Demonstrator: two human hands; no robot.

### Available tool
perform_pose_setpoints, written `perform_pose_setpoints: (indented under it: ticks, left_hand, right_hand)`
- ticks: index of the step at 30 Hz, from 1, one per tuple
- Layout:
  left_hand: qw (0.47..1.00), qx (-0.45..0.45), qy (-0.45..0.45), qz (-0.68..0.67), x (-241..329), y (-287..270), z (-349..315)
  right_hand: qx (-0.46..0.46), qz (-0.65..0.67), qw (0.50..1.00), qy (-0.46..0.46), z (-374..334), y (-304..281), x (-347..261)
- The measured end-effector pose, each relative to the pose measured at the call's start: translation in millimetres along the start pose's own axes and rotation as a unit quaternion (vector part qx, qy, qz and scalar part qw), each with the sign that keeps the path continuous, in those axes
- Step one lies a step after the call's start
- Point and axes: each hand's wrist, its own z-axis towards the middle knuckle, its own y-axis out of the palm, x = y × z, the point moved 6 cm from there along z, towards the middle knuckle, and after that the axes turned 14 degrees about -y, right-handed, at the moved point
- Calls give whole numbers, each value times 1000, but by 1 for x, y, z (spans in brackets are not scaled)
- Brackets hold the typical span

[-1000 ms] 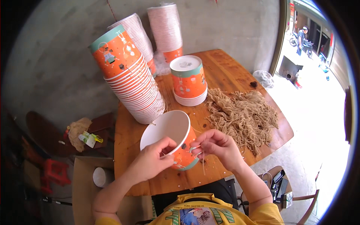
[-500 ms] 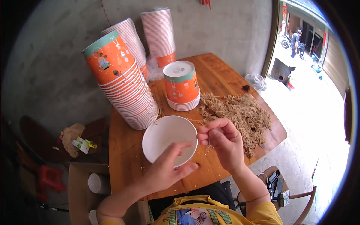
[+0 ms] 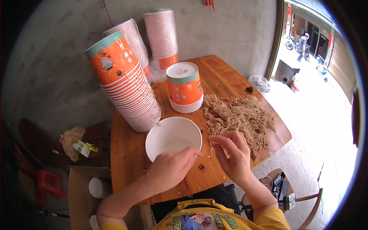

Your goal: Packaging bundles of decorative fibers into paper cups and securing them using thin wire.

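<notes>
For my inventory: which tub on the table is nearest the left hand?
The white-lined tub, open mouth up, beyond the left hand; the stacked tubs stand farther back.

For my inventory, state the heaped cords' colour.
The cords are tan, seen best in the head view.

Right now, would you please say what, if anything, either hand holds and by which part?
I cannot tell: the left hand and right hand are both curled, and anything thin in their grip is indistinct.

On table [image 3: 226, 73]: tub [image 3: 173, 134] at front, left stack [image 3: 128, 90] behind it, middle stack [image 3: 186, 91] farther right, string heap [image 3: 241, 119] rightmost. Carton [image 3: 79, 191] left of table.
</notes>
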Motion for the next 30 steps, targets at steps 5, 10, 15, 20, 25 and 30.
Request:
perform_pose_setpoints:
  ticks: [5,10,15,20,25,30]
  left_hand:
    - [971,51,158,174,21,3,9]
    - [935,95,248,233,32,-3,11]
    - [938,55,239,245,23,-1,13]
    - [940,66,252,221,20,-5,7]
    - [978,61,117,162,-11,-10,1]
    - [998,1,-33,60,-35,0,-12]
  right_hand:
    - [91,451,884,82,-6,36,-1]
    - [17,580,792,190,-10,50,7]
    - [24,542,819,185,-12,55,17]
    - [-15,475,863,171,-7,41,17]
    - [26,361,932,29,-7,34,19]
    - [93,534,827,151,-25,46,30]
